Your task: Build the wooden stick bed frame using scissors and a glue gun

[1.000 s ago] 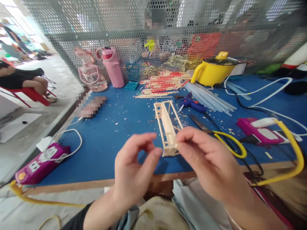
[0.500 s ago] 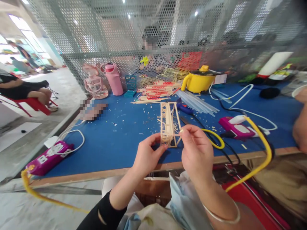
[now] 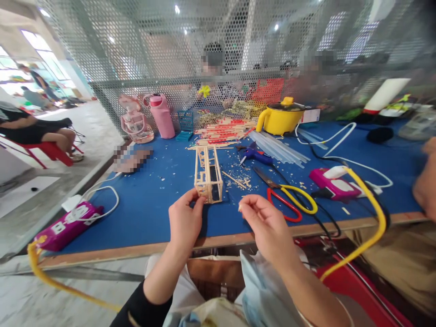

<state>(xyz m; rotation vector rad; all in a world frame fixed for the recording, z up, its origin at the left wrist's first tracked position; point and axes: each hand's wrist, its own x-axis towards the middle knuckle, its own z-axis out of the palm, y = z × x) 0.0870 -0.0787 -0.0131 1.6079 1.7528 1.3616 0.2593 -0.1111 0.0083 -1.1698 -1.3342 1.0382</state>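
Note:
A small box-shaped frame of thin wooden sticks [image 3: 220, 179] stands on the blue table mat. My left hand [image 3: 186, 215] is closed on its near left corner, thumb and fingers pinching the wood. To the right of the frame and apart from it, my right hand [image 3: 264, 220] is closed in a pinch; a tiny pale spot shows at its fingertips, too small to name. Scissors [image 3: 289, 195] with one red and one yellow handle lie just beyond that hand. Farther back rests a blue glue gun [image 3: 257, 154], with wood scraps [image 3: 243, 177] scattered nearby.
Behind lie a pile of wooden sticks [image 3: 221, 131], translucent glue sticks [image 3: 281, 149] and a yellow pot [image 3: 284, 119]. Purple power strips [image 3: 73, 225] with cords sit at both sides. A pink bottle [image 3: 161, 118] stands before the perforated metal screen [image 3: 143, 50]. Another person's arm [image 3: 425, 181] shows at right.
The stick frame has moved left with my left hand and turned slightly. My right hand has drawn away from it, down and left, uncovering the scissors.

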